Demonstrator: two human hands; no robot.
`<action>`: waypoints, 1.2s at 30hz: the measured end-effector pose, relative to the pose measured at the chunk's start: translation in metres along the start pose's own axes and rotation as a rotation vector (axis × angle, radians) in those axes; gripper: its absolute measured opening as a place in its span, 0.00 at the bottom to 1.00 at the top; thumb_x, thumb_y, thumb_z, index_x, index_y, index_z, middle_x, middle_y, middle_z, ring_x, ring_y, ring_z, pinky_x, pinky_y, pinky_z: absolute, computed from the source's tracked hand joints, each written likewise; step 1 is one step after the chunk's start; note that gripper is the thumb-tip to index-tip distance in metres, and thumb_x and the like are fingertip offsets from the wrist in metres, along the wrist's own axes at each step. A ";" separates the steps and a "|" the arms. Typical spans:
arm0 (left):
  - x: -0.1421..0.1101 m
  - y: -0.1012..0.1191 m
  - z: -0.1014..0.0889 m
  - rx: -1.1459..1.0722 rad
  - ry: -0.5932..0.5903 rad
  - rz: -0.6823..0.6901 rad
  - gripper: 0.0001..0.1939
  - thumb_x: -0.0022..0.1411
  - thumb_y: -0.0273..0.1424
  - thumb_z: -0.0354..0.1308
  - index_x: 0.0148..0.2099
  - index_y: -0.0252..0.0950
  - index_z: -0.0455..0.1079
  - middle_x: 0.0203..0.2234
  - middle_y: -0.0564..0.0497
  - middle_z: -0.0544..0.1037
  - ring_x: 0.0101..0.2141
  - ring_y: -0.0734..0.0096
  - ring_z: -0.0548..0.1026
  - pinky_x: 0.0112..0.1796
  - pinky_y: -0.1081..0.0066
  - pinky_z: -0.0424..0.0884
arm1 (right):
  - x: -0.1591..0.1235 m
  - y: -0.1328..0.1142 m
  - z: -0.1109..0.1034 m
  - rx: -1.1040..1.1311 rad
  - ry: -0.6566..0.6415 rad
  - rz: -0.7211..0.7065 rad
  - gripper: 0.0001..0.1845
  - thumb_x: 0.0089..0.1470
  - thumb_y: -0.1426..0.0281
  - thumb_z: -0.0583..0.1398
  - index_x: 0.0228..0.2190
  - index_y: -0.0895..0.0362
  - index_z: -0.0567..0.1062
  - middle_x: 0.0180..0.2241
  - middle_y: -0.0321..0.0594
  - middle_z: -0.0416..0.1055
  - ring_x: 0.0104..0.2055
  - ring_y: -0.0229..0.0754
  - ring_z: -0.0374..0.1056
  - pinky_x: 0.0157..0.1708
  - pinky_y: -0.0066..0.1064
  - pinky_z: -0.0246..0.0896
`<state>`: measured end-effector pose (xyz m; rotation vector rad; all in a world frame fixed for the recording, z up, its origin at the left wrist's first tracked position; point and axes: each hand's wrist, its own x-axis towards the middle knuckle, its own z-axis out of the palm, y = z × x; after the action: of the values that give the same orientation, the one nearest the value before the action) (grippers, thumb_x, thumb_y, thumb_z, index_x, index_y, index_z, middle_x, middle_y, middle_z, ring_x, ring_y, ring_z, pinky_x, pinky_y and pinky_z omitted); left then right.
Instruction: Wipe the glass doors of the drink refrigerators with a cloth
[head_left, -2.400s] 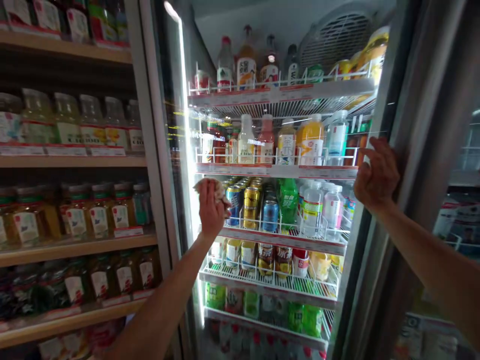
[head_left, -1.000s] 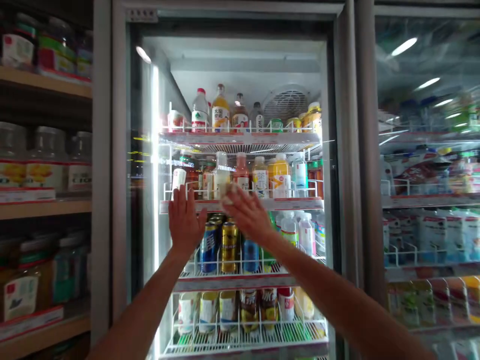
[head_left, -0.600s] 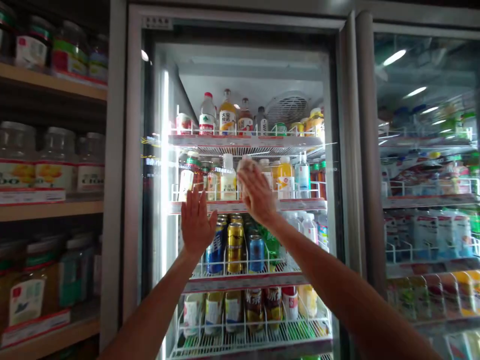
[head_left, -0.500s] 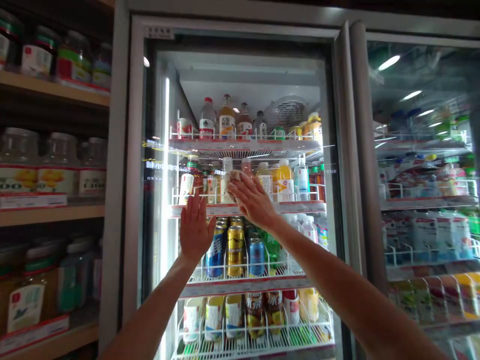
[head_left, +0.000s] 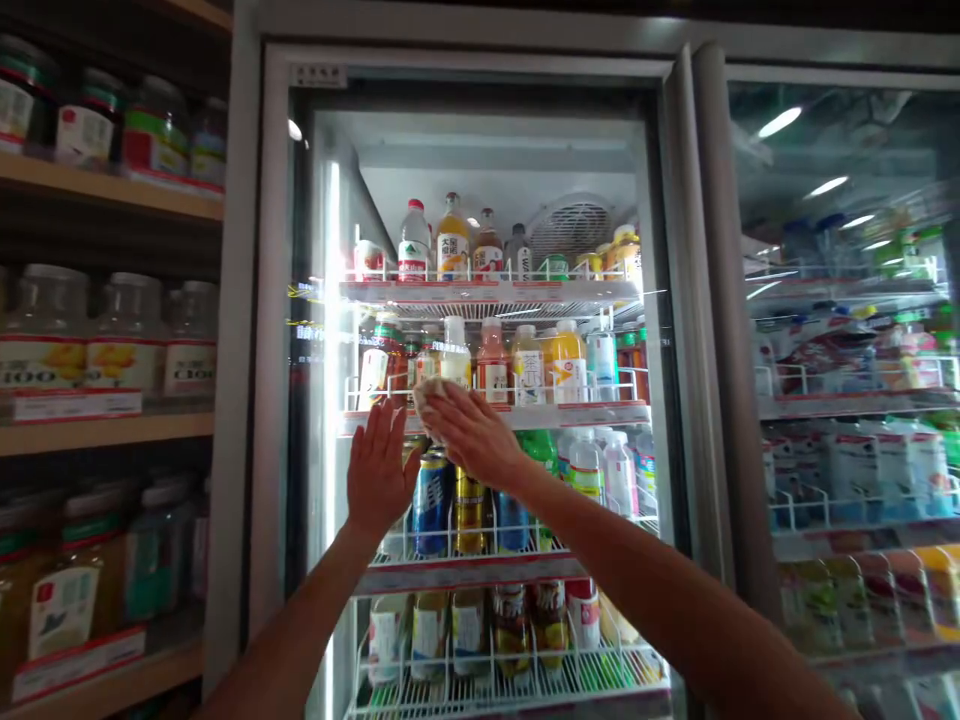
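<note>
While pinning cloth (head_left: 424,402) under right hand (head_left: 480,437), fingers close together | showing edge past fingertips | holding left hand (head_left: 380,475) flat at door (head_left: 274,300), fingers slightly spread, beside cloth

Head camera is looking forward from wearer's head, standing close before glass fridge door (head_left: 487,150), facing it nearly square-on; wooden shelves (head_left: 112,433) are bordering view at left, second fridge (head_left: 847,405) at right.
</note>
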<state>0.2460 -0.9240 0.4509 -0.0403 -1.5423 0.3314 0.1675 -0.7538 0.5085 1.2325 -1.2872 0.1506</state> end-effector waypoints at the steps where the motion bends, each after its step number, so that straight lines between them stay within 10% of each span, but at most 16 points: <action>1: 0.000 0.000 0.000 0.002 -0.004 -0.006 0.31 0.62 0.35 0.47 0.65 0.35 0.43 0.61 0.41 0.53 0.62 0.59 0.48 0.58 0.56 0.48 | -0.018 0.012 -0.007 -0.038 0.018 0.029 0.28 0.53 0.71 0.51 0.56 0.54 0.58 0.60 0.35 0.55 0.65 0.44 0.40 0.61 0.44 0.42; 7: 0.001 0.003 0.001 0.005 -0.019 -0.043 0.31 0.62 0.35 0.46 0.65 0.35 0.44 0.61 0.42 0.52 0.62 0.59 0.48 0.59 0.55 0.47 | -0.083 0.127 -0.053 -0.228 0.383 0.731 0.28 0.54 0.72 0.48 0.58 0.56 0.56 0.58 0.44 0.57 0.63 0.50 0.45 0.57 0.54 0.46; 10: -0.001 0.006 0.002 -0.001 -0.034 -0.072 0.31 0.62 0.35 0.46 0.65 0.35 0.44 0.62 0.42 0.51 0.62 0.59 0.47 0.59 0.54 0.46 | -0.076 0.091 -0.040 -0.157 0.377 0.681 0.28 0.54 0.73 0.47 0.58 0.58 0.56 0.58 0.43 0.56 0.64 0.48 0.41 0.59 0.50 0.46; 14: -0.018 0.017 0.002 -0.005 -0.026 -0.114 0.30 0.63 0.33 0.45 0.65 0.36 0.43 0.62 0.42 0.50 0.62 0.59 0.46 0.59 0.53 0.45 | -0.080 0.012 -0.017 -0.018 0.104 0.281 0.28 0.54 0.72 0.50 0.57 0.52 0.58 0.59 0.35 0.55 0.65 0.44 0.36 0.61 0.42 0.45; 17: -0.039 0.028 0.002 -0.016 -0.038 -0.141 0.30 0.63 0.32 0.45 0.65 0.37 0.42 0.62 0.43 0.49 0.62 0.58 0.45 0.59 0.52 0.45 | -0.117 0.023 -0.027 -0.049 0.071 0.309 0.28 0.54 0.72 0.50 0.57 0.49 0.57 0.59 0.35 0.55 0.65 0.44 0.38 0.61 0.46 0.44; 22: -0.057 0.041 0.005 -0.018 -0.048 -0.201 0.31 0.62 0.33 0.46 0.65 0.36 0.41 0.63 0.42 0.47 0.62 0.56 0.42 0.59 0.50 0.41 | -0.166 0.082 -0.045 -0.189 0.412 0.763 0.29 0.55 0.72 0.48 0.59 0.54 0.54 0.58 0.44 0.57 0.63 0.48 0.46 0.58 0.52 0.46; 25: -0.058 0.041 0.006 -0.008 -0.055 -0.209 0.31 0.62 0.34 0.46 0.65 0.35 0.42 0.63 0.41 0.47 0.63 0.56 0.42 0.59 0.50 0.41 | -0.154 0.041 -0.028 -0.106 0.410 0.744 0.31 0.55 0.74 0.48 0.60 0.52 0.50 0.59 0.42 0.55 0.64 0.48 0.42 0.59 0.52 0.47; 29: -0.058 0.039 0.004 -0.033 -0.057 -0.216 0.30 0.62 0.34 0.47 0.64 0.35 0.45 0.62 0.40 0.49 0.62 0.57 0.44 0.59 0.50 0.42 | -0.140 -0.029 -0.008 0.038 0.112 0.355 0.32 0.54 0.72 0.51 0.59 0.48 0.51 0.60 0.33 0.54 0.65 0.45 0.37 0.61 0.46 0.45; 32: -0.060 0.039 0.002 -0.040 -0.069 -0.196 0.30 0.62 0.33 0.47 0.64 0.36 0.45 0.62 0.41 0.49 0.62 0.57 0.44 0.59 0.50 0.43 | -0.165 -0.011 -0.018 -0.011 0.069 0.363 0.31 0.55 0.71 0.51 0.59 0.48 0.52 0.59 0.35 0.56 0.65 0.45 0.41 0.61 0.48 0.40; 36: -0.062 0.042 0.003 -0.022 -0.069 -0.190 0.32 0.61 0.33 0.47 0.65 0.37 0.41 0.63 0.41 0.47 0.63 0.58 0.42 0.59 0.49 0.43 | -0.195 0.049 -0.038 -0.188 0.327 0.856 0.29 0.56 0.70 0.49 0.59 0.54 0.53 0.58 0.46 0.57 0.63 0.51 0.46 0.58 0.55 0.43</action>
<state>0.2361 -0.8993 0.3815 0.1007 -1.6043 0.1670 0.0871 -0.6034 0.3952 0.4078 -1.4203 0.7909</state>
